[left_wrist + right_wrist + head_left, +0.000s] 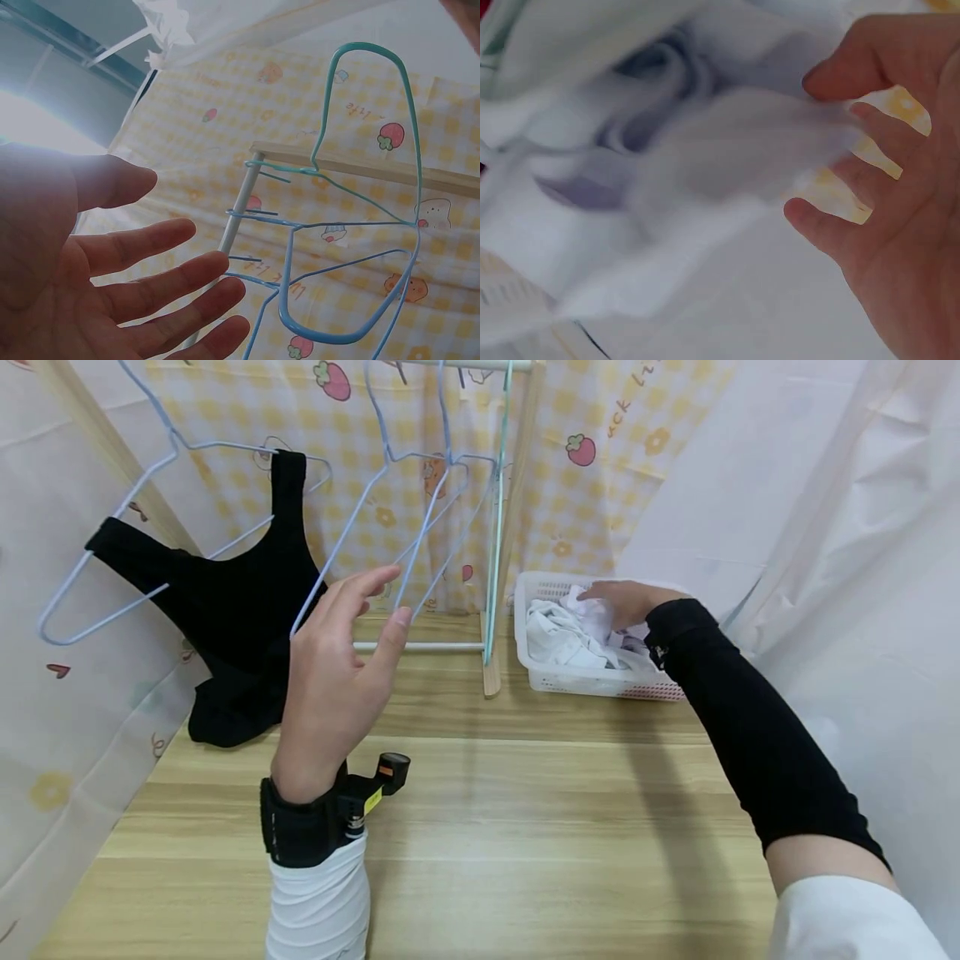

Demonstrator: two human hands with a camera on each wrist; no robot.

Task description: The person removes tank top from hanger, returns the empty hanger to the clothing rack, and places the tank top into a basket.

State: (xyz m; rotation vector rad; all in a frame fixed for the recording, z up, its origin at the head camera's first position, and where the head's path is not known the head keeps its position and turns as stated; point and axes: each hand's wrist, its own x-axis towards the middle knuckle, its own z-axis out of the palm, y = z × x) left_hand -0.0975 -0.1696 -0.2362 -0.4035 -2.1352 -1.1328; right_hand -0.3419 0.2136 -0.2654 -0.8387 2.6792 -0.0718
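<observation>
Item: my right hand (630,603), thumb and fingers pinching a corner of soft, crumpled white cloth (705,172), in a rectangular, perforated white plastic basket (585,681) at the tabletop's (480,860) far edge, toward its right corner. Item: my left hand (333,668), fingers spread, holding nothing, near smooth, triangular blue hangers (330,337); one mint-green hanger (367,46) beside them, on a pale wooden rack (517,485) at the far edge. Item: matte black sleeveless top (240,610), hung toward the far left corner.
</observation>
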